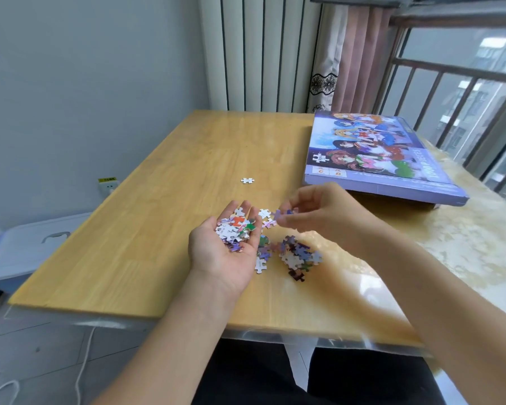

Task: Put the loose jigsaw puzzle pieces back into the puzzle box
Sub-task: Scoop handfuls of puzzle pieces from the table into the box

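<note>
Lap: dark trousers (pixel 275 375) at the near edge, under the bench.
Bench: pale wood (pixel 146 217) beneath a clear plastic sheet (pixel 304 340) that overhangs the near edge; the right side carries a yellow patterned cover (pixel 473 247).
Left hand (pixel 225 247): palm up above the bench, fingers loosely straight, cupping a heap of pieces (pixel 235 229), white, orange, green and purple.
Loose pile (pixel 295 255): just right of the left hand, on the bench, mostly purple and dark faces, some white backs up.
Right hand (pixel 319 211): its grip is a pinch, thumb and fingertips closed on a purple piece (pixel 284 213) above the pile.
Single piece (pixel 247 180): white back up, alone, farther out on the wood.
Puzzle box (pixel 377 153): flat, purple, cartoon figures on the lid, closed, at the far right of the bench.
Room: grey-blue wall (pixel 85 83), white radiator (pixel 260 54), pink curtain (pixel 360 54), railed window (pixel 465 97); a white bin (pixel 21 247) on the floor at left.
</note>
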Available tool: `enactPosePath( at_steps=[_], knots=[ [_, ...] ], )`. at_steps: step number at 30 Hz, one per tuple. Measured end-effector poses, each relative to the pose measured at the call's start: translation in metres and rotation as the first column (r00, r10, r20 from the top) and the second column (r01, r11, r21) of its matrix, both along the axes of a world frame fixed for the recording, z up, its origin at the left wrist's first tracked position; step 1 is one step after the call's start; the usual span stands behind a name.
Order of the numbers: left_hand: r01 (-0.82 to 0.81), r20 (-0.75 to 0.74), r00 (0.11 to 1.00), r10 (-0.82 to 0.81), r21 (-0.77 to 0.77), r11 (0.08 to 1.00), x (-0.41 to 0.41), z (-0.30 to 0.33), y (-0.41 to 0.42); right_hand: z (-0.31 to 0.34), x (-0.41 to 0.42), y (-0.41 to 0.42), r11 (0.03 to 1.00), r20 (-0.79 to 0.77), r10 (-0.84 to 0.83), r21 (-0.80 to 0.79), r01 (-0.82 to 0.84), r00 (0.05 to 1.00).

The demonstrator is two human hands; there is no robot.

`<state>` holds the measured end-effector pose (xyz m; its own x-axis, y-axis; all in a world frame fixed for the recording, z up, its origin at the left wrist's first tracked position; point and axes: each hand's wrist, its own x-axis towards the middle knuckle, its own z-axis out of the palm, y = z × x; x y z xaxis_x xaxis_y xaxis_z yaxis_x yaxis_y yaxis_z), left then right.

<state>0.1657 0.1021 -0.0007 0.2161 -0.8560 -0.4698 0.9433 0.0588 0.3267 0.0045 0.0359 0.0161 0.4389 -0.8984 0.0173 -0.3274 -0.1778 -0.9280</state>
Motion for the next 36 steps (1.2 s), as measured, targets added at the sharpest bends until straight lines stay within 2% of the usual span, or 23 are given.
enactPosePath(
  at_steps=[2, 3, 5, 6, 7, 9, 10, 11, 12, 13, 14, 15, 16, 19, 23, 27, 30, 36],
  knots=[
    [0.033, 0.022, 0.999, -0.033, -0.005, 0.999, -0.011, 0.003, -0.007, 0.019, 0.001, -0.004, 0.99, 0.235, -0.016, 0.141, -0.018, 0.972],
    [0.051, 0.021, 0.998, -0.051, -0.005, 0.999, -0.017, 0.004, -0.011, 0.027, 0.004, -0.005, 0.983, 0.262, -0.006, 0.177, -0.042, 0.965],
    [0.091, 0.006, 0.996, -0.091, -0.019, 0.996, -0.031, 0.009, -0.019, 0.039, 0.01, -0.007, 0.987, 0.114, 0.015, 0.157, -0.033, 0.993],
    [0.103, -0.003, 0.995, -0.103, -0.023, 0.994, -0.037, 0.011, -0.022, 0.042, 0.01, -0.01, 0.998, -0.021, -0.016, 0.066, 0.017, 1.0],
    [0.115, -0.01, 0.993, -0.115, -0.027, 0.993, -0.043, 0.012, -0.025, 0.044, 0.005, -0.013, 0.992, -0.145, -0.095, -0.095, 0.082, 0.985],
    [0.136, -0.022, 0.99, -0.137, -0.032, 0.99, -0.05, 0.015, -0.031, 0.049, -0.022, -0.02, 0.883, -0.245, -0.254, -0.452, 0.122, 0.935],
    [0.151, -0.022, 0.988, -0.151, -0.033, 0.988, -0.054, 0.016, -0.035, 0.05, -0.043, -0.024, 0.826, -0.306, -0.291, -0.558, 0.077, 0.906],
    [0.165, -0.015, 0.986, -0.166, -0.031, 0.986, -0.057, 0.017, -0.038, 0.049, -0.064, -0.029, 0.802, -0.423, -0.311, -0.597, -0.004, 0.851],
    [0.179, -0.008, 0.984, -0.179, -0.03, 0.983, -0.059, 0.018, -0.042, 0.043, -0.085, -0.037, 0.802, -0.584, -0.343, -0.589, -0.093, 0.736],
    [0.199, 0.001, 0.98, -0.199, -0.027, 0.98, -0.064, 0.018, -0.045, 0.035, -0.105, -0.044, 0.813, -0.725, -0.397, -0.563, -0.152, 0.563],
    [0.216, 0.009, 0.976, -0.216, -0.02, 0.976, -0.067, 0.017, -0.048, 0.025, -0.118, -0.05, 0.819, -0.798, -0.44, -0.545, -0.182, 0.412],
    [0.23, 0.018, 0.973, -0.229, -0.01, 0.973, -0.07, 0.015, -0.051, 0.015, -0.125, -0.055, 0.813, -0.821, -0.475, -0.547, -0.199, 0.318],
    [0.25, 0.023, 0.968, -0.25, -0.002, 0.968, -0.077, 0.015, -0.054, 0.01, -0.134, -0.059, 0.796, -0.811, -0.511, -0.572, -0.199, 0.286],
    [0.28, 0.03, 0.959, -0.281, 0.015, 0.96, -0.093, 0.02, -0.061, 0.019, -0.134, -0.068, 0.712, -0.713, -0.607, -0.684, -0.159, 0.35],
    [0.328, 0.015, 0.945, -0.328, -0.006, 0.945, -0.112, 0.047, -0.074, 0.08, -0.121, -0.083, 0.581, -0.538, -0.719, -0.813, -0.044, 0.439],
    [0.289, 0.015, 0.957, -0.289, -0.09, 0.953, -0.119, 0.1, -0.093, 0.132, -0.103, -0.081, 0.55, -0.504, -0.706, -0.833, -0.063, 0.497],
    [0.224, 0.038, 0.975, -0.221, -0.115, 0.968, -0.116, 0.132, -0.111, 0.145, -0.099, -0.078, 0.542, -0.496, -0.697, -0.838, -0.073, 0.518],
    [0.148, 0.098, 0.984, -0.149, 0.016, 0.989, -0.119, 0.164, -0.133, 0.156, -0.1, -0.081, 0.538, -0.495, -0.679, -0.838, -0.091, 0.542]
  ],
)
